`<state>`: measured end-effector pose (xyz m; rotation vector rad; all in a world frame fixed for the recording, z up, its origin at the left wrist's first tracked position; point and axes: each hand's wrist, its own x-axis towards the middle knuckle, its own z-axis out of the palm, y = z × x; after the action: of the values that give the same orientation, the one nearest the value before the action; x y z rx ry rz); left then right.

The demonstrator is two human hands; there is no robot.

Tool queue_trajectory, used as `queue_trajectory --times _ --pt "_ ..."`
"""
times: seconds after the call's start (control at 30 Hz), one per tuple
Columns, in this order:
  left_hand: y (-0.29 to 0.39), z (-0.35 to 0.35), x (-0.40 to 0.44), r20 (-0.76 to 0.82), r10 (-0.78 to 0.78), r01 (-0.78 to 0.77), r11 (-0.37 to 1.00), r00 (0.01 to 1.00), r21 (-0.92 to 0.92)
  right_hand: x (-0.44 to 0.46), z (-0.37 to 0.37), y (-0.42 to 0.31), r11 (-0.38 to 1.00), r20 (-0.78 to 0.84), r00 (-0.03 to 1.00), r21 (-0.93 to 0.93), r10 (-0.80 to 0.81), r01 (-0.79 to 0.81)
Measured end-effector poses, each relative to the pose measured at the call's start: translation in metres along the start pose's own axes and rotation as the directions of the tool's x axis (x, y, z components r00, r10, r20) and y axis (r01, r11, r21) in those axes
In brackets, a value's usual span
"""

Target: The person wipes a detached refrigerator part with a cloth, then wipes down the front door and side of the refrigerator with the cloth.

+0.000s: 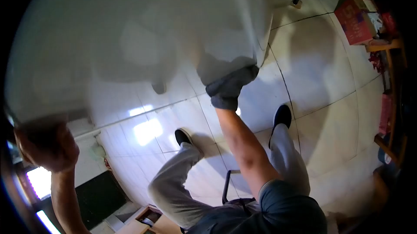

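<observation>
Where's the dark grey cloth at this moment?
In the head view, the dark grey cloth is just above and right of centre, at the end of the right forearm, by the lower right corner of the glossy panel.

The right hand (226, 87), covered by a dark grey fabric cloth (239, 79), rested against a large, glossy, pale grey panel (143, 30) near its lower right corner. The left hand (50, 147) curled at the panel's dark lower left corner, its contact there too dim to tell. Two black shoes with pale soles (282, 116) stood apart on the pale, shiny tiled floor (321, 130); a red cardboard box (354, 22) sat near the floor's upper right corner.
</observation>
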<state>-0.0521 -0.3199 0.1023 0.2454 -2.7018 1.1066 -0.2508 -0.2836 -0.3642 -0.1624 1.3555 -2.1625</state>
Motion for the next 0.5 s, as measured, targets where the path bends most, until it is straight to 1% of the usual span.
queue_trajectory --times 0.03,0.1,0.13,0.2,0.27,0.3,0.33,0.4,0.43,0.5 --pt "0.000 -0.005 -0.012 0.067 -0.146 0.150 0.988 0.987 -0.049 -0.001 -0.001 0.015 0.994 -0.032 0.996 0.075 0.078 -0.076" --pt "0.002 -0.006 -0.012 0.035 -0.203 0.205 0.978 0.978 -0.048 0.001 -0.005 0.040 0.954 -0.064 0.973 0.219 0.223 -0.205" --pt "0.004 -0.006 -0.008 0.027 -0.196 0.197 0.979 0.980 -0.043 0.004 -0.006 0.049 0.920 -0.066 0.954 0.290 0.293 -0.263" --pt "0.005 -0.008 0.000 0.070 -0.133 0.130 0.991 0.989 0.037 0.009 -0.007 0.059 0.837 -0.049 0.910 0.415 0.413 -0.357" --pt "0.000 -0.006 -0.007 0.052 -0.119 0.118 0.993 0.992 0.030 0.015 -0.010 0.062 0.722 0.019 0.850 0.518 0.526 -0.458" --pt "-0.002 -0.006 -0.011 0.040 -0.108 0.107 0.994 0.993 0.013 0.016 -0.009 0.057 0.643 0.075 0.809 0.566 0.584 -0.516" --pt "0.000 -0.005 -0.008 0.049 -0.113 0.112 0.994 0.992 0.014 0.015 -0.005 0.046 0.575 0.119 0.769 0.595 0.629 -0.562" --pt "0.007 0.004 0.007 -0.027 0.013 -0.011 0.998 1.000 0.062 0.007 0.008 0.018 0.429 0.202 0.684 0.647 0.701 -0.630" --pt "0.006 0.005 0.006 0.002 0.036 -0.036 0.995 0.999 0.096 0.000 0.016 -0.005 0.359 0.233 0.637 0.663 0.735 -0.656" --pt "0.017 0.015 0.017 -0.053 0.025 -0.018 0.991 0.998 0.134 -0.019 0.040 -0.057 0.212 0.287 0.533 0.693 0.796 -0.689"
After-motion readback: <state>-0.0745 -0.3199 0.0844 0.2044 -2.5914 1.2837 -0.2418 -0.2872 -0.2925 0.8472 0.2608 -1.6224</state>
